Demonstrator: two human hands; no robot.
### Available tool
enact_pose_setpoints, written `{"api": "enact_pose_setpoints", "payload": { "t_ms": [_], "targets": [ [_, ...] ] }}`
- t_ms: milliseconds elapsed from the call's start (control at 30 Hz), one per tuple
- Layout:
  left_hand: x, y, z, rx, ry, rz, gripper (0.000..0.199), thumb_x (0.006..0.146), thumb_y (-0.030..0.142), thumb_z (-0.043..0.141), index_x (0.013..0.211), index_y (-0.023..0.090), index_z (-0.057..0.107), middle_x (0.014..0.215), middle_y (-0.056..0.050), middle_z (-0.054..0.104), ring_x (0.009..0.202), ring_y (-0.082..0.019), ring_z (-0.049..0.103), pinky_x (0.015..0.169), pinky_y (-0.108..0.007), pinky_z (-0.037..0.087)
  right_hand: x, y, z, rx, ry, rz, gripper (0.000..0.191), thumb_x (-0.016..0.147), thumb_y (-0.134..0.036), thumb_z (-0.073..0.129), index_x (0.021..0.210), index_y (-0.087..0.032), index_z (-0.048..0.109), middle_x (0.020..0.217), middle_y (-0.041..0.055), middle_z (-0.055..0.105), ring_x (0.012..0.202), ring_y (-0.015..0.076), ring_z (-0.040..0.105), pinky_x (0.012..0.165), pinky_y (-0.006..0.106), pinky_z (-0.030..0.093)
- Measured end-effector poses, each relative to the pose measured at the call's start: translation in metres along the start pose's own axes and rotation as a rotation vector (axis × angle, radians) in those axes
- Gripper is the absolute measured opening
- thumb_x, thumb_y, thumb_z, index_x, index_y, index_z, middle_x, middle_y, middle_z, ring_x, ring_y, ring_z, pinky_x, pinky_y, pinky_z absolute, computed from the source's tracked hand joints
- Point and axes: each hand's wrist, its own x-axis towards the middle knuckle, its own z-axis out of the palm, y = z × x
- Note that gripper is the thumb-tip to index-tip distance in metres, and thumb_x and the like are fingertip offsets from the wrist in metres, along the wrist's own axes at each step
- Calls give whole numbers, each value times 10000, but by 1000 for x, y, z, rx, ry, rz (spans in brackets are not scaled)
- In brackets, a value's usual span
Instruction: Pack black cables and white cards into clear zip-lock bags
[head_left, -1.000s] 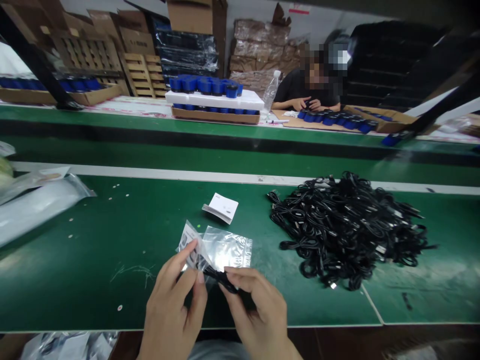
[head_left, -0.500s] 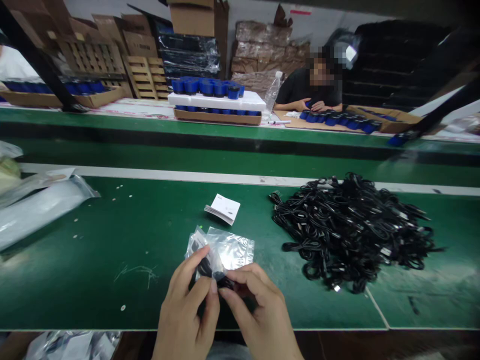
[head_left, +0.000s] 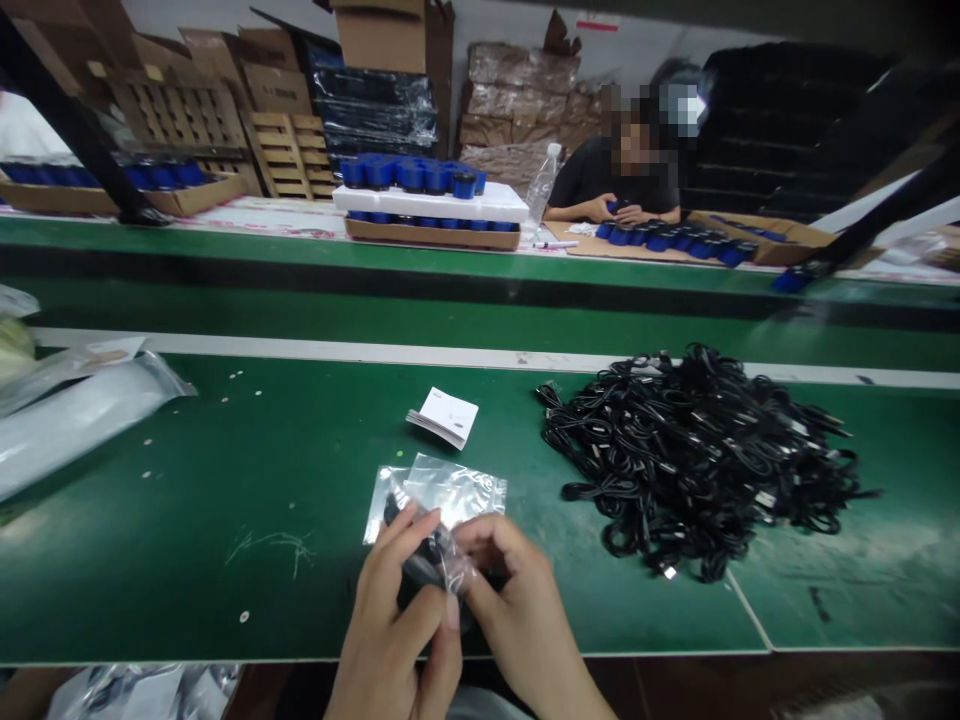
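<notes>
**What are your hands doing?**

My left hand (head_left: 394, 615) and my right hand (head_left: 521, 595) are close together, low over a green bench (head_left: 225, 490). Both are curled and clamped on a coiled black cable (head_left: 424, 565), so my fingers hide most of it.

**Where is the cable, exactly?**

It sits between my palms, just above the bench. A clear zip bag (head_left: 457, 490) spreads out behind my hands, and part of its film crosses the cable near my right thumb. I cannot tell how far the cable is inside.

**What is nearby?**

Just beyond the bag lies a small stack of white cards (head_left: 442, 417). To my right is a big tangled pile of black cables (head_left: 697, 465), well apart from my hands. To my left, near the bench edge, lies a long silvery plastic sleeve (head_left: 75, 425).

**Anyone else there?**

Yes, across a second bench, a co-worker (head_left: 611, 165) in a dark shirt sits with both hands together on something small and dark. Rows of blue-capped items (head_left: 409, 175) stand on a white foam tray (head_left: 431, 200) to that person's side.
</notes>
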Motion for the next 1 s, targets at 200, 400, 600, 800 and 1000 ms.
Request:
{"api": "enact_pose_setpoints", "payload": {
  "t_ms": [200, 400, 600, 800, 1000],
  "targets": [
    [14, -12, -27, -98, -163, -311, 422, 680, 489, 700, 972, 257, 503, 1027, -50, 691, 1010, -307, 626, 957, -516, 401, 8, -16, -20, -65, -259, 2, 138, 778, -109, 604, 749, -205, 699, 678, -16, 658, 625, 135, 583, 610, 242, 436],
    [32, -15, -44, -300, -490, -512, 224, 771, 443, 617, 864, 242, 651, 740, 15, 664, 663, -173, 629, 597, -239, 467, 9, -20, -21, 179, -227, 78, 132, 792, -158, 615, 906, -217, 648, 691, -31, 646, 631, 123, 597, 608, 228, 463],
    [25, -20, -30, -573, -298, -691, 272, 784, 459, 608, 714, 196, 621, 655, 32, 556, 601, -125, 514, 546, -207, 393, 4, -16, -24, 132, -251, 108, 150, 739, -209, 688, 878, -196, 636, 779, 1, 639, 716, 150, 582, 671, 258, 466],
    [29, -14, -30, -663, -206, -786, 269, 776, 475, 609, 739, 210, 637, 658, 27, 603, 636, -137, 542, 557, -201, 410, 7, -14, -23, -3, -158, 141, 137, 806, -268, 596, 704, -178, 616, 634, -2, 600, 622, 153, 540, 613, 268, 424],
    [30, -22, -38, -550, -168, -718, 273, 802, 461, 578, 713, 217, 663, 670, 27, 610, 619, -127, 532, 546, -187, 411, 9, -18, -26, -77, -145, 68, 155, 831, -261, 554, 705, -183, 598, 663, -3, 599, 642, 150, 542, 620, 259, 415]
  ]
}}
